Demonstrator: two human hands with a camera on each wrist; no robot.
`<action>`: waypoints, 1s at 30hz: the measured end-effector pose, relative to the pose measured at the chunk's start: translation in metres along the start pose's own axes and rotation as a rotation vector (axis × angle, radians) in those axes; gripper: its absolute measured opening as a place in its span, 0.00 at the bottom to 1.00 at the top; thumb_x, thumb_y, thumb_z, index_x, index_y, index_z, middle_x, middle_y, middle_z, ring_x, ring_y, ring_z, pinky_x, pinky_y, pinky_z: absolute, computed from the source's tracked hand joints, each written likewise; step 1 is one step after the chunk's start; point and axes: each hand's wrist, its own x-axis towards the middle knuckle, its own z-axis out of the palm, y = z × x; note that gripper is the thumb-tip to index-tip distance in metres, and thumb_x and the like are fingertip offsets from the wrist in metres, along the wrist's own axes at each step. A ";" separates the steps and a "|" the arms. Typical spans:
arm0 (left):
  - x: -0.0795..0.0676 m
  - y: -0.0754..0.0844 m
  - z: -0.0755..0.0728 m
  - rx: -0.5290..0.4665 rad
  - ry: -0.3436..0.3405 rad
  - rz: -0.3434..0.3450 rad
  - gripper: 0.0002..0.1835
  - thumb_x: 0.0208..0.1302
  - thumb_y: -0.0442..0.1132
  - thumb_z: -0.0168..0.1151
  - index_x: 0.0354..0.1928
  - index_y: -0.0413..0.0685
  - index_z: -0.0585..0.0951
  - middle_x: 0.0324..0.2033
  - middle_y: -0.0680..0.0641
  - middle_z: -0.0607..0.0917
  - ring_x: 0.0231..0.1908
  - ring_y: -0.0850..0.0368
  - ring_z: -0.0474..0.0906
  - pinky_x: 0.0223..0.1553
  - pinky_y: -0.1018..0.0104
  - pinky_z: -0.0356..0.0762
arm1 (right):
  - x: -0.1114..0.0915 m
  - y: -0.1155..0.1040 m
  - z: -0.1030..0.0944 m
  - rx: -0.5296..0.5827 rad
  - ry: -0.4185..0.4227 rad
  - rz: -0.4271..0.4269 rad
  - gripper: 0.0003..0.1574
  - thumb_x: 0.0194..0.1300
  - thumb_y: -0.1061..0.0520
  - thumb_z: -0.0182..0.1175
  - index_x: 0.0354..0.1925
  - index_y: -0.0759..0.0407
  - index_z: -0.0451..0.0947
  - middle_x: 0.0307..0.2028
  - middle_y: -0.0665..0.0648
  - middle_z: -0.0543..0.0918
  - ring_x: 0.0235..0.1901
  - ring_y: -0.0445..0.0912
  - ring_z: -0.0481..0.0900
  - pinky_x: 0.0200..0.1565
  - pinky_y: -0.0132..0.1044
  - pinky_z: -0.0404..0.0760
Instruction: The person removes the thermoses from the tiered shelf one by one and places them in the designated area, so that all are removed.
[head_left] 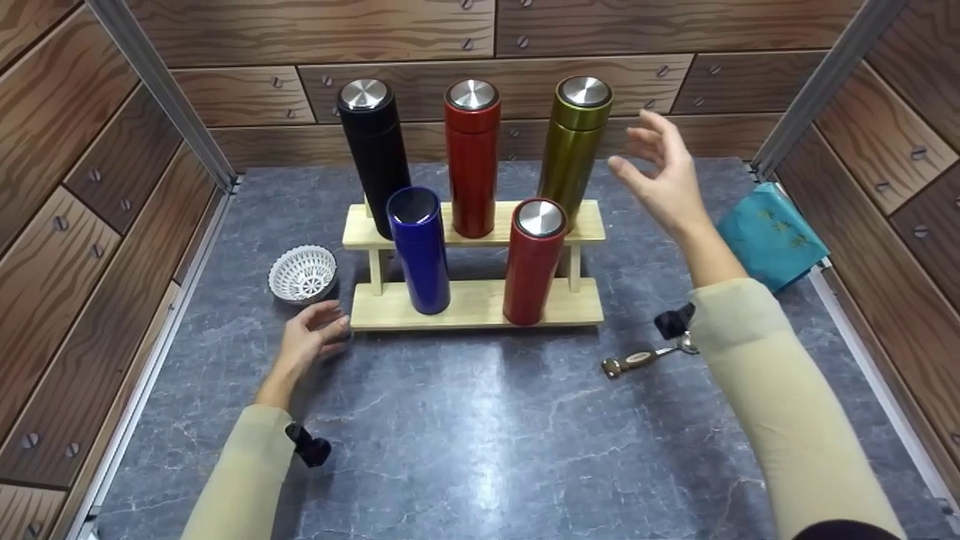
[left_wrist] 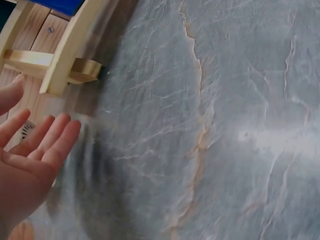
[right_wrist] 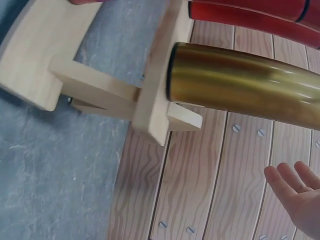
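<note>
A two-tier wooden rack holds several thermos flasks. On its upper tier stand a black flask, a red flask and an olive-gold flask. The lower tier bears a blue flask and a second red flask. My right hand is raised just right of the olive-gold flask, fingers loosely bent and apart from it; the right wrist view shows the gap. Beside the rack's lower left end is my left hand, palm turned inward, relaxed and holding nothing, right in front of a white woven bowl.
Under my right forearm lies a brown-handled metal utensil, its far end partly hidden by the sleeve. A teal packet rests against the right edge. Wood-patterned panels enclose the grey marbled table at the back and sides.
</note>
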 end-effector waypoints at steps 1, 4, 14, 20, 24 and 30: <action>0.003 -0.005 -0.002 -0.027 -0.008 -0.012 0.34 0.55 0.35 0.68 0.61 0.32 0.65 0.55 0.33 0.72 0.40 0.57 0.80 0.44 0.50 0.79 | 0.003 -0.002 0.001 0.007 -0.001 0.004 0.44 0.56 0.56 0.67 0.67 0.56 0.57 0.58 0.61 0.71 0.54 0.52 0.70 0.54 0.42 0.74; 0.013 -0.018 -0.007 -0.086 -0.022 -0.036 0.35 0.51 0.38 0.71 0.60 0.36 0.67 0.51 0.40 0.76 0.41 0.55 0.80 0.42 0.54 0.81 | 0.009 -0.011 0.006 0.041 -0.009 0.016 0.45 0.55 0.57 0.67 0.67 0.58 0.57 0.58 0.63 0.70 0.55 0.53 0.69 0.56 0.43 0.72; 0.005 -0.014 -0.002 -0.148 -0.021 -0.054 0.32 0.54 0.30 0.67 0.61 0.35 0.67 0.52 0.38 0.75 0.42 0.56 0.79 0.45 0.52 0.79 | 0.010 -0.034 0.026 0.132 -0.048 0.052 0.47 0.54 0.59 0.68 0.66 0.62 0.56 0.56 0.67 0.70 0.55 0.57 0.70 0.58 0.42 0.71; 0.006 -0.012 0.001 -0.190 -0.052 -0.074 0.31 0.55 0.27 0.64 0.62 0.33 0.65 0.53 0.39 0.74 0.43 0.55 0.79 0.48 0.50 0.77 | 0.013 -0.035 0.030 0.128 -0.046 0.036 0.47 0.51 0.62 0.69 0.65 0.63 0.57 0.55 0.66 0.72 0.53 0.56 0.72 0.56 0.45 0.72; 0.010 -0.014 0.001 -0.227 -0.085 -0.067 0.31 0.55 0.26 0.64 0.61 0.32 0.65 0.51 0.41 0.76 0.42 0.53 0.79 0.47 0.50 0.78 | 0.020 -0.026 0.031 0.141 -0.044 0.025 0.48 0.49 0.61 0.71 0.65 0.60 0.59 0.55 0.65 0.72 0.52 0.55 0.73 0.56 0.44 0.72; 0.013 -0.018 0.002 -0.265 -0.122 -0.072 0.31 0.56 0.25 0.62 0.62 0.31 0.63 0.50 0.41 0.75 0.42 0.53 0.78 0.47 0.50 0.78 | 0.026 -0.019 0.034 0.154 -0.038 0.028 0.51 0.47 0.61 0.72 0.65 0.58 0.59 0.52 0.63 0.74 0.49 0.52 0.74 0.55 0.41 0.73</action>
